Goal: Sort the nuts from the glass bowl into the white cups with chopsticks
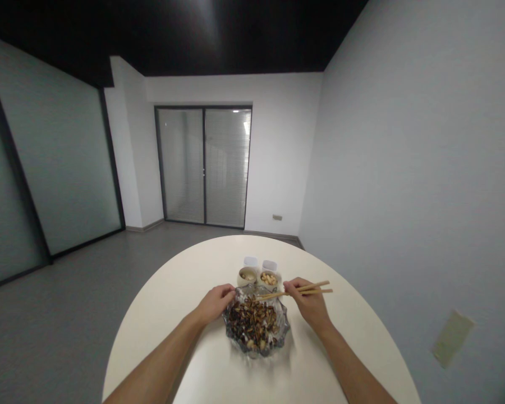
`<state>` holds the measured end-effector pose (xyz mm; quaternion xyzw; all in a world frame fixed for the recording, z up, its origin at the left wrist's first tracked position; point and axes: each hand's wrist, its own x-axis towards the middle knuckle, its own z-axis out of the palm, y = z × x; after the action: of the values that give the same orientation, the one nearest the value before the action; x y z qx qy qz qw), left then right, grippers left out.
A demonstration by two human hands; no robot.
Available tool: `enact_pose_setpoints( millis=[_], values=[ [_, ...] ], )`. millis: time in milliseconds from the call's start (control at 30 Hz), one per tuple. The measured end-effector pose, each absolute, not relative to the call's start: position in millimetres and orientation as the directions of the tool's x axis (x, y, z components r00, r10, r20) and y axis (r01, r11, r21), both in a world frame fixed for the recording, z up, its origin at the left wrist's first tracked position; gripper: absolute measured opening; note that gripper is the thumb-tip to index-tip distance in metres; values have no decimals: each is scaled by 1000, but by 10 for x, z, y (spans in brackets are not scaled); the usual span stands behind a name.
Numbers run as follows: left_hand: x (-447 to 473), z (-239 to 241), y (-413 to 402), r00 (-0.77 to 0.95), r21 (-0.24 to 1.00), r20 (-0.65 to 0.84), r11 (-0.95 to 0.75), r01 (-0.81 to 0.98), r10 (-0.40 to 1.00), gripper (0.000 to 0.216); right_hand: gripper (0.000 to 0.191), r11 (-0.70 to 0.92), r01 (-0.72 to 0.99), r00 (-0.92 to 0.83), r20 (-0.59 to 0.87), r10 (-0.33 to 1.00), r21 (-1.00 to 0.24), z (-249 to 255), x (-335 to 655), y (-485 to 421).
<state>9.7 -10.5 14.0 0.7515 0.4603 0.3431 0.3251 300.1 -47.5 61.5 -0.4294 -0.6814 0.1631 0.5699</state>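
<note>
A glass dish [283,324] with a wavy rim sits on the round white table [185,286] in front of me, heaped with dark mixed seeds and nuts [252,322]. My left hand [216,302] grips the dish's left rim with curled fingers. My right hand [308,303] is closed on a pair of wooden chopsticks [297,291], whose tips reach left over the dish's far edge. Just behind the dish stand two small cups: the left cup [247,275] holds pale bits, the right cup [269,278] holds peanuts.
Two small white lids or containers [260,262] lie behind the cups. A plain wall runs along the table's right side. Beyond the table are grey floor and glass doors with blinds [204,166].
</note>
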Motion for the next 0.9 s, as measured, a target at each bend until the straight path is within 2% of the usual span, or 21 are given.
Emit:
enact_pose_setpoints(
  millis=[233,533,900],
  values=[
    [97,147,-112,328,805,212,-355,476,921,35,36,589,371,-34,623,781,-718,603,2967,-489],
    [96,135,-92,340,802,219,-367,471,915,36,30,675,431,-169,681,712,-599,673,2936,-567],
    [97,139,-97,340,799,225,-372,472,913,35,31,656,432,-92,693,715,-619,681,2957,-558]
  ],
)
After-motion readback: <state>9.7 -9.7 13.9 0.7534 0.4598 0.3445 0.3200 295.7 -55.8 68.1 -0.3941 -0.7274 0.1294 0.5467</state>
